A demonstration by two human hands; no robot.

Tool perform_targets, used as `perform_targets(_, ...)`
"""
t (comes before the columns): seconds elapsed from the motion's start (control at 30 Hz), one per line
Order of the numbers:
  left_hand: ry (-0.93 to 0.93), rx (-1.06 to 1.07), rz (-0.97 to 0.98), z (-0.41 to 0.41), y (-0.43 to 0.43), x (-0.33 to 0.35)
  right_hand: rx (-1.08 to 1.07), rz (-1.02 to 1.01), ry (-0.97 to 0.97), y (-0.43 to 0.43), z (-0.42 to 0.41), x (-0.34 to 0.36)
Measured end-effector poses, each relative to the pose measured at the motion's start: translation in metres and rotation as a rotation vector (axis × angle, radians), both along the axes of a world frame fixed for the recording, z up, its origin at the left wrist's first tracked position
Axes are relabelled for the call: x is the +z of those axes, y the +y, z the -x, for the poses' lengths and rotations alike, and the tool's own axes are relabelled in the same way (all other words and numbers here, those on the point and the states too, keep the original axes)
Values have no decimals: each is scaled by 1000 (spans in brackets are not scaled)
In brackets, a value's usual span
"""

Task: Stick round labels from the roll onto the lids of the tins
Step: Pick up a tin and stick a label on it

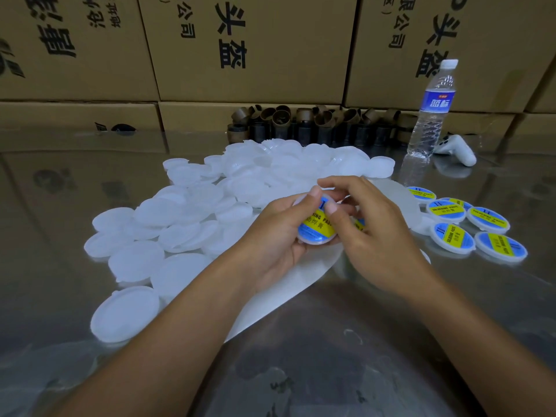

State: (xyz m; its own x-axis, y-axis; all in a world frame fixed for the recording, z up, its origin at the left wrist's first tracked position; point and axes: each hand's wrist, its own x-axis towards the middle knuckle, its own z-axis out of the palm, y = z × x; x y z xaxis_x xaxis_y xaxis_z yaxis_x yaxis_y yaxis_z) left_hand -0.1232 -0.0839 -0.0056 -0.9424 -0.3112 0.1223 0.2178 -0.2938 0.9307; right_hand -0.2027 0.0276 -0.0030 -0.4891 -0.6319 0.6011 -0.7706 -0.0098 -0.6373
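Lid [315, 236]: frame centre, held above table [376, 341], blue-yellow label [316, 228] on its face | left hand [279, 228]: grips lid from below, thumb on upper rim | right hand [376, 227]: fingers curled, thumb pressing label, index over lid's far edge | blank lids [180, 224]: heap, centre left | labelled lids [469, 227]: group, right | bottle [430, 112]: upright, upper right.

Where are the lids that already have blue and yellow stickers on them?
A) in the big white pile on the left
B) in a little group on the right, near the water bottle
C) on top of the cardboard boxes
B: the stickered lids lie together on the table at the right, in front of the water bottle; the pile of lids on the left is plain white.
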Motion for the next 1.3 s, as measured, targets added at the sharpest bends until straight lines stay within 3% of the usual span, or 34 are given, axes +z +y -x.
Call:
perform_targets(0.37, 16, 73, 149, -3, -1, 2, -6, 111, -241, 2, 0, 8)
perform_targets(0.63, 64, 196, 140, -2, -6, -1, -30, 35, -34, 4, 1, 6)
perform_targets(0.93, 72, 223, 125, -2, -4, 1, -54, 120, -66, 3, 5, 5)
perform_targets(1.3, 74, 215, 117, -2, -5, 1, -50, 85, -59, 2, 6, 3)
